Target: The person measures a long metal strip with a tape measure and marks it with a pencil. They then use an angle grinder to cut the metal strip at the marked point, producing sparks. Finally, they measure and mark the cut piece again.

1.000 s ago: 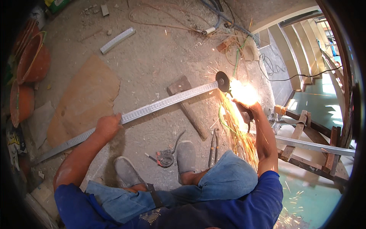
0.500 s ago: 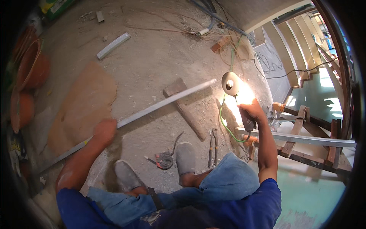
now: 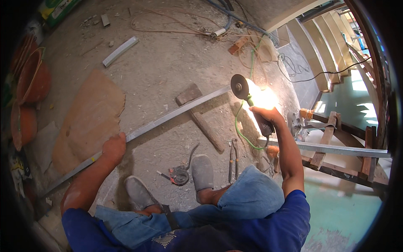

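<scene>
My left hand (image 3: 113, 148) is closed round a long silvery metal strip (image 3: 176, 112), which slopes up across a wooden mallet (image 3: 205, 132) on the dusty floor. My right hand (image 3: 269, 115) grips an angle grinder (image 3: 264, 125) by its dark body; its black disc (image 3: 239, 86) faces up, just beside the strip's far end. A green cord runs from it. Bright glare behind the grinder hides part of the floor. Long-handled pliers (image 3: 233, 161) and a red-and-black coiled tool (image 3: 179, 176) lie near my feet.
Orange buckets (image 3: 29, 84) and a cardboard sheet (image 3: 90, 126) are at left. A short metal offcut (image 3: 119, 52), cables and a brick (image 3: 238, 45) lie farther ahead. At right are stairs (image 3: 325, 50) and a wooden frame (image 3: 344, 170) with a metal bar (image 3: 340, 149) across it.
The shower of sparks is gone. The grinder's disc swung away from the strip's end and now sits a little left of where it was. The strip has shifted slightly left.
</scene>
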The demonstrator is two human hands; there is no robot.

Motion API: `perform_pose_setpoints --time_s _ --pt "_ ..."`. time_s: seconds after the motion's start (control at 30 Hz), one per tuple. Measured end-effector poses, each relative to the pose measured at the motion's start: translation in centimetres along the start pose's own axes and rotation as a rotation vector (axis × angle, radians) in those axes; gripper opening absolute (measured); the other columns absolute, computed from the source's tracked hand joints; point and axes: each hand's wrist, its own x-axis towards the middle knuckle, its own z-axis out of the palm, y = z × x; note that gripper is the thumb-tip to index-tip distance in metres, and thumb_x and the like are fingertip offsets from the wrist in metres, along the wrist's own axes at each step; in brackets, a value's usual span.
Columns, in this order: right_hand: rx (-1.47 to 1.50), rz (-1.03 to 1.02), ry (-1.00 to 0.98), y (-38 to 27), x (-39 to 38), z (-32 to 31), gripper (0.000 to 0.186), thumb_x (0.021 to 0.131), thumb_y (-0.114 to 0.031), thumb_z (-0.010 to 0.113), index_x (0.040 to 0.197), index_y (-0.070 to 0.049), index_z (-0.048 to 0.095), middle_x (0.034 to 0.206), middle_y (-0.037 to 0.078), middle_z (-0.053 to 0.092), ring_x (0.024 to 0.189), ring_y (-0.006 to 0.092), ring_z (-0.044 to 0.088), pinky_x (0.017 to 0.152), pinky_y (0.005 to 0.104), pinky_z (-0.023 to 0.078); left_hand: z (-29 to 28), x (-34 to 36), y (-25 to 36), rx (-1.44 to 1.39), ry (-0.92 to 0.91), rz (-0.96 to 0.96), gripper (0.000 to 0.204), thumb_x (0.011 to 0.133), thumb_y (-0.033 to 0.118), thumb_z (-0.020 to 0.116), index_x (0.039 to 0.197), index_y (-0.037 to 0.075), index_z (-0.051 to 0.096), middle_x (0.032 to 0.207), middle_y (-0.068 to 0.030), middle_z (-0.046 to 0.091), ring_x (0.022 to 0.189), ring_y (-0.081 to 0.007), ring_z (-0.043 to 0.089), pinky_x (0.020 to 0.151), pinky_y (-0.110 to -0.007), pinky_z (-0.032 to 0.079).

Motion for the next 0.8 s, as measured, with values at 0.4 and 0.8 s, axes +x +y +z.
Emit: perform_pose_setpoints --time_s 0.4,0.8 --pt "0.016 -0.022 -0.01 0.5 0.9 0.5 0.052 0.073 -0.053 0.083 0.086 -0.005 0.071 0.076 0.004 0.066 0.062 0.0144 0.059 0.058 0.0306 0.048 1.1 0.0 -0.3 -0.031 0.028 0.021 0.013 0.091 0.01 0.053 0.101 0.004 0.048 0.095 -0.0195 0.068 0.083 -0.0374 0.071 0.07 -0.048 0.057" --pt "0.103 0.061 -0.125 -0.9 -0.3 0.2 0.043 0.075 -0.036 0.085 0.097 -0.003 0.069 0.086 0.005 0.067 0.073 0.0153 0.06 0.065 0.0316 0.049 0.3 -0.8 0.1 -0.073 -0.003 0.022 0.013 0.093 0.01 0.052 0.103 0.004 0.049 0.098 -0.0208 0.068 0.085 -0.0397 0.07 0.072 -0.05 0.056"
